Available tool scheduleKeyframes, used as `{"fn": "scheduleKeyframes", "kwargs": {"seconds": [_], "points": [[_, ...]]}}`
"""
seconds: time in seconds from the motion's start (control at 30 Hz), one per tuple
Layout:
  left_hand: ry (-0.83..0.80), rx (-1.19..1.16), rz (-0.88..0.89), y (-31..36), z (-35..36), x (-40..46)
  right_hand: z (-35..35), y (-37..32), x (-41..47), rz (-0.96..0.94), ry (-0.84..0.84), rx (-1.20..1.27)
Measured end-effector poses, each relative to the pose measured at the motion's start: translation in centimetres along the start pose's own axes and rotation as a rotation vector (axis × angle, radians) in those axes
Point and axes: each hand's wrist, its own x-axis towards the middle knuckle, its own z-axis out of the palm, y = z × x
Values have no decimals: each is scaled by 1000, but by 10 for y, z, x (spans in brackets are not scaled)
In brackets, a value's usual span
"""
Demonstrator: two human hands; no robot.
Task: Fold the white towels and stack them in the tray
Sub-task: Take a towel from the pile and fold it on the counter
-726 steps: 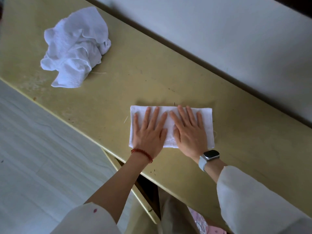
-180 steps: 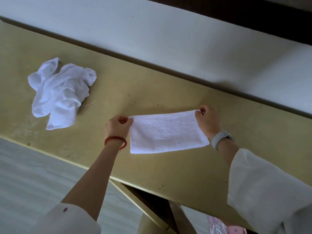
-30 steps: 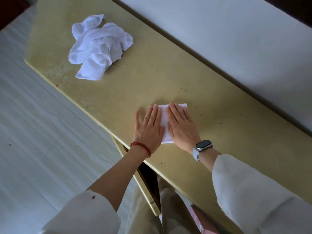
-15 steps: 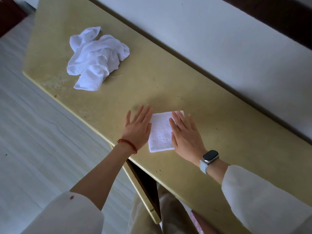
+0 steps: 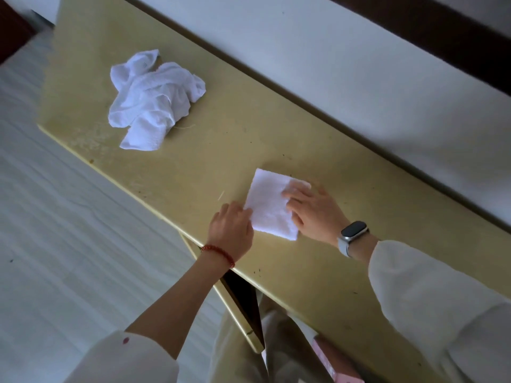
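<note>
A small folded white towel (image 5: 269,207) lies on the yellow table (image 5: 221,139) near its front edge. My left hand (image 5: 231,230) is at the towel's left edge, its fingers curled round that edge. My right hand (image 5: 313,212) rests on the towel's right side with fingers spread over the cloth. A crumpled heap of white towels (image 5: 152,98) sits at the table's far left. No tray is in view.
A white wall (image 5: 359,78) runs along the back of the table. Pale floor (image 5: 69,230) lies to the left and in front. An open gap under the table edge (image 5: 240,299) shows near my legs.
The towel has turned slightly and shifted. My left hand went from lying flat beside it to curling at its left edge. My right hand stayed on its right side.
</note>
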Motion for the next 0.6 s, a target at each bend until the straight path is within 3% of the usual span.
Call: {"fn": "scheduleKeyframes", "kwargs": {"seconds": [0.17, 0.3, 0.37, 0.5, 0.6], "points": [[-41, -117, 61, 29, 2, -9, -14, 14, 19, 188, -66, -75], [58, -200, -111, 18, -11, 26, -1, -5, 6, 320, 51, 39], [13, -181, -226, 13, -19, 49, 3, -25, -6, 412, 161, 151], [-208, -133, -231, 15, -22, 88, 3, -37, -22, 967, 243, 610], [-325, -136, -241, 22, -19, 100, 2, -27, -22, 1205, 134, 796]]}}
